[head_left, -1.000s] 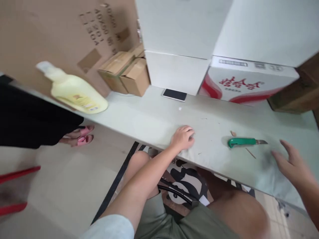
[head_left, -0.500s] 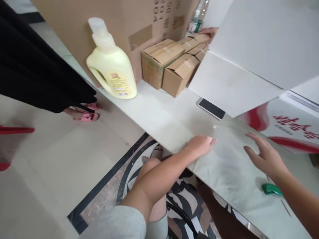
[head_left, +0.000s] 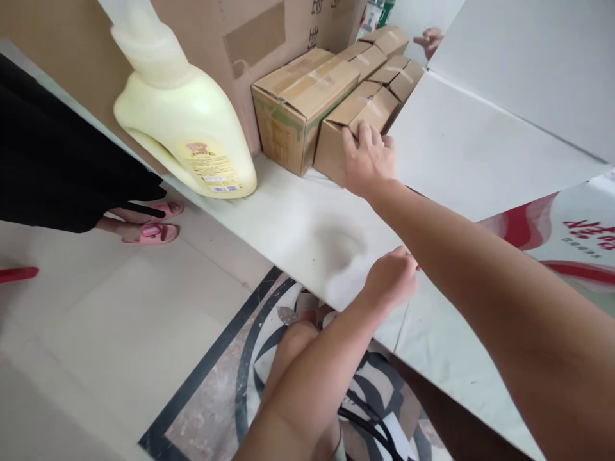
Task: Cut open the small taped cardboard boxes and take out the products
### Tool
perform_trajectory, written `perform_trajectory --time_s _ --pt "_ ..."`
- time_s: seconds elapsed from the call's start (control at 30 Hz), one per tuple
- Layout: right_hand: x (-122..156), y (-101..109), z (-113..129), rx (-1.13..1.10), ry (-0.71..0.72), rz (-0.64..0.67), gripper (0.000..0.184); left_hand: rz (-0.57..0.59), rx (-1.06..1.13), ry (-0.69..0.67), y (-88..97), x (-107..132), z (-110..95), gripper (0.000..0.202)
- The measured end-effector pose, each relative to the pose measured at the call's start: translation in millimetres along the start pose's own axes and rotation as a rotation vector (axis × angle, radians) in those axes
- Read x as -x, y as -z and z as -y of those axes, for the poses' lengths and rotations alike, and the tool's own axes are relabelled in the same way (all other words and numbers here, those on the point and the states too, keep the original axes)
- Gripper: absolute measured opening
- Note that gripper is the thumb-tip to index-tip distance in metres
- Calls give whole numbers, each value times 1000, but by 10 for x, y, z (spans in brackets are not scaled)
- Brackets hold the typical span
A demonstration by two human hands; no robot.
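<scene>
My right hand (head_left: pixel 368 160) reaches across to a small cardboard box (head_left: pixel 353 128) at the back of the white table (head_left: pixel 298 218), fingers curled over its top near corner and gripping it. A second, larger taped box (head_left: pixel 298 102) stands just left of it, and more small boxes (head_left: pixel 389 57) sit behind. My left hand (head_left: pixel 391 278) rests at the table's front edge, fingers curled under, with nothing visible in it.
A pale yellow detergent bottle (head_left: pixel 185 125) stands at the left on the table. Large brown carton (head_left: pixel 230 32) behind; white boxes (head_left: pixel 504 109) and a red-printed box (head_left: pixel 567 237) at right. Another person's hand (head_left: pixel 430 40) shows far back; a person in pink sandals (head_left: pixel 154 224) stands left.
My right hand moved from hovering above the table to the small cardboard box and closed on its corner. The view shifted left; the green knife and phone are out of sight.
</scene>
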State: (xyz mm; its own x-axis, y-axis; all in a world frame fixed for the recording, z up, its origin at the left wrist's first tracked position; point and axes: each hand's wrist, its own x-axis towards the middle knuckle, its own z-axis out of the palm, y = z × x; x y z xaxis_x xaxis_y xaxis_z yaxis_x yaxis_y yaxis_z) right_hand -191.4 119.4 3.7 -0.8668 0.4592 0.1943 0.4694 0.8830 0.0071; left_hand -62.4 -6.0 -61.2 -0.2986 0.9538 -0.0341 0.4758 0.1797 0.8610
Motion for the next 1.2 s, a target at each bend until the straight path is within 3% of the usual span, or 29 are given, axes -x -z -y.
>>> perform_trajectory --time_s 0.13,0.3,0.4,0.47,0.53,0.6,0.7,0.8,0.87,0.93,1.03,1.1,1.2 --pt "212 -32 -42 26 -68 -40 73 -108 -26 -8 64 17 40 22" --pt "667 93 -238 29 -58 -52 72 -609 -26 -117 163 -9 166 21" --pt "1256 132 -446 44 -68 -134 63 -905 4 -218 240 -8 251 20" --pt "1826 93 -643 46 -58 -232 59 -1057 31 -234 321 11 297 21" --pt "2499 19 -854 36 -12 -384 56 -1137 84 -237 398 24 331 27" --pt "3192 -51 -1028 21 -14 -534 54 -1057 166 -294 426 13 344 41" --pt "4050 -102 -1158 -119 -222 -628 50 -642 298 -447 314 -53 290 54" --pt "4534 -94 -1200 -282 -421 -727 38 -202 388 -552 56 -138 154 53" --pt "4688 -74 -1273 -322 -503 -803 29 -35 443 -574 -122 -186 58 49" --pt "4779 -56 -1429 -334 -610 -868 19 26 493 -574 -259 -221 -12 46" --pt "4877 -80 -1786 -304 -805 -907 15 14 500 -537 -363 -244 -68 43" --pt "4919 -140 -2019 -257 -913 -790 20 11 473 -499 -384 -234 -89 40" --pt "4943 -253 -2221 -179 -980 -493 30 -19 441 -445 -387 -191 -110 38"
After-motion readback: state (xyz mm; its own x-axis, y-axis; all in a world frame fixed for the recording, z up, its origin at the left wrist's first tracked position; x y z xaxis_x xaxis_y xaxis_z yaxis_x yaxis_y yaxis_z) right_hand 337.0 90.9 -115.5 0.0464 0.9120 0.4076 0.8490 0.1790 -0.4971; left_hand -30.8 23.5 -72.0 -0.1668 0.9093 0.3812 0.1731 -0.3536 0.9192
